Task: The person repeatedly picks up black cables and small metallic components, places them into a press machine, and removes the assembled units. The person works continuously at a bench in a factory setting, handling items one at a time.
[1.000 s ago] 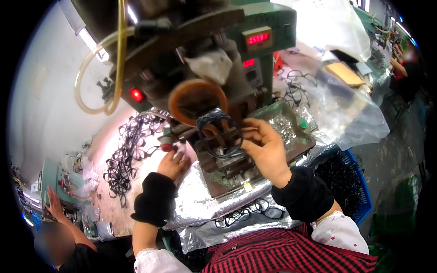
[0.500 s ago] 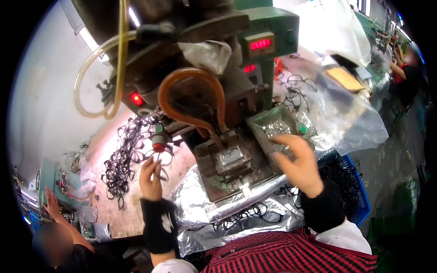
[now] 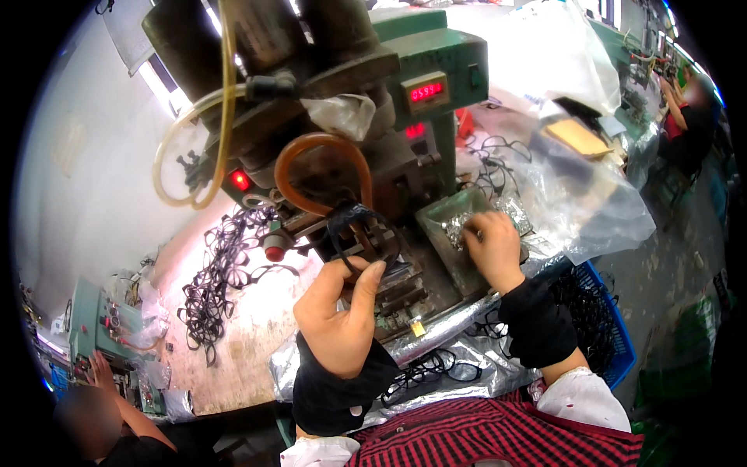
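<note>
A dark green and grey machine (image 3: 389, 148) fills the upper middle, standing on a worn pale surface (image 3: 245, 350). On the surface to the left lies a heap of black frames (image 3: 214, 284). A green tray (image 3: 440, 208) sits at the machine's right side.

The left hand (image 3: 338, 315) is in front of the machine, its thumb and forefinger pinched on the near edge of one black glasses frame (image 3: 350, 215). That frame lies straight beyond the left fingertips, before the metal block, and to the left of the right hand. The left hand is clearly nearer, the right being well apart from it. The frame looks tilted up; its long axis is hard to tell in the dark, as is whether it touches the block.

The right hand (image 3: 496, 245) reaches over the tray, fingers curled down at small shiny bits (image 3: 457, 228); whether they have hold of any cannot be told.
</note>
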Demonstrator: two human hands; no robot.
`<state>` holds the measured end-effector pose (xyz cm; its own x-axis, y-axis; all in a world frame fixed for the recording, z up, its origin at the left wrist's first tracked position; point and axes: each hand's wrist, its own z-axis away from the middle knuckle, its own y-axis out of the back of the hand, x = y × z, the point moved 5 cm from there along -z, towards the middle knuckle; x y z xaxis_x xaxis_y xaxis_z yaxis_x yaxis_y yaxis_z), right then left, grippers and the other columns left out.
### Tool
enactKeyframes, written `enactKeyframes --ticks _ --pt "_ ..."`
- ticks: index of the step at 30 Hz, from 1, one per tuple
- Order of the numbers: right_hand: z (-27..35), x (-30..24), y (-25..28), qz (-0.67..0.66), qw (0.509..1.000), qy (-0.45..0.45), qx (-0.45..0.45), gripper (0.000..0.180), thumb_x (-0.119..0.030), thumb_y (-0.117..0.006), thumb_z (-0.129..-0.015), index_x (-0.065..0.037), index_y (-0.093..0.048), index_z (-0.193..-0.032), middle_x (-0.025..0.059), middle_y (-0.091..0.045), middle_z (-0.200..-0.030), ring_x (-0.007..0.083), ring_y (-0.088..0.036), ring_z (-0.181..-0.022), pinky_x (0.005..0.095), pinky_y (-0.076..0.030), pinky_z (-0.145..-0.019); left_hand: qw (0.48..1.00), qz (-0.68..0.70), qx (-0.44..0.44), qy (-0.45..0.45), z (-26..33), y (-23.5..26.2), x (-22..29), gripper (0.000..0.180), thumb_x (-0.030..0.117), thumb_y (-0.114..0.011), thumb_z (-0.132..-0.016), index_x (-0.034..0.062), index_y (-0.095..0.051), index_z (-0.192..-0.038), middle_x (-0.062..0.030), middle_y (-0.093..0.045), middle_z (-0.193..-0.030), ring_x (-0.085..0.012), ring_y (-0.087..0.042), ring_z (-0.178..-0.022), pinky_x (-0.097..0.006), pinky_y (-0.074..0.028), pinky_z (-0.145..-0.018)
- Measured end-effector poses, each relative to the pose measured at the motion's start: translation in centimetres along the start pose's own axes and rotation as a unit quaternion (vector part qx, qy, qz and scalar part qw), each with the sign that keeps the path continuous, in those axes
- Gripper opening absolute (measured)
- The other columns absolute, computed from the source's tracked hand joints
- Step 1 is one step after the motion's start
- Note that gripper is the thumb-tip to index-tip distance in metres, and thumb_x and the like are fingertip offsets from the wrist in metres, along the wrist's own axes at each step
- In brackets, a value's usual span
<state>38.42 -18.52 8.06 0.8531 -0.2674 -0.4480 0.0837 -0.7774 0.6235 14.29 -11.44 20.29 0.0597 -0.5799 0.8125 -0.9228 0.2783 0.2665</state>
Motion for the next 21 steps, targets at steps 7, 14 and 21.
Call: enactKeyframes --ticks 7,14,21 --pt "-0.6 1.5 -0.3 -0.073 0.996 -0.057 -0.001 0.014 -0.014 -0.069 -0.083 -0.004 -0.067 -0.093 0.0128 -0.066 -0.089 0.0307 -0.063 -0.082 0.0376 -0.05 -0.071 0.999 0.002 -0.043 -0.023 -0.5 -0.1 0.5 0.009 0.002 -0.071 -0.086 -0.0026 -0.063 -0.084 -0.0075 -0.06 -0.068 -0.0103 -0.055 -0.06 -0.024 -0.044 -0.057" --pt "0.7 1.6 0.4 -0.227 0.964 -0.14 -0.01 0.015 -0.006 -0.062 -0.091 0.002 -0.064 -0.104 0.0098 -0.069 -0.092 0.0139 -0.064 -0.087 0.0271 -0.049 -0.079 0.985 -0.082 0.034 -0.15 2.8 2.1 -0.4 0.022 0.004 -0.077 -0.078 0.0018 -0.067 -0.098 -0.0126 -0.071 -0.091 -0.0278 -0.069 -0.084 -0.033 -0.05 -0.077" --pt "3.0 3.9 1.5 -0.307 0.931 -0.194 -0.027 0.013 -0.004 -0.061 -0.092 0.002 -0.064 -0.104 0.003 -0.066 -0.094 0.0095 -0.059 -0.088 0.0232 -0.046 -0.08 0.881 -0.441 0.099 -0.141 -4.4 13.4 -17.3 0.027 0.0 -0.066 -0.075 0.0089 -0.07 -0.1 -0.0134 -0.067 -0.109 -0.0345 -0.059 -0.097 -0.041 -0.046 -0.085"
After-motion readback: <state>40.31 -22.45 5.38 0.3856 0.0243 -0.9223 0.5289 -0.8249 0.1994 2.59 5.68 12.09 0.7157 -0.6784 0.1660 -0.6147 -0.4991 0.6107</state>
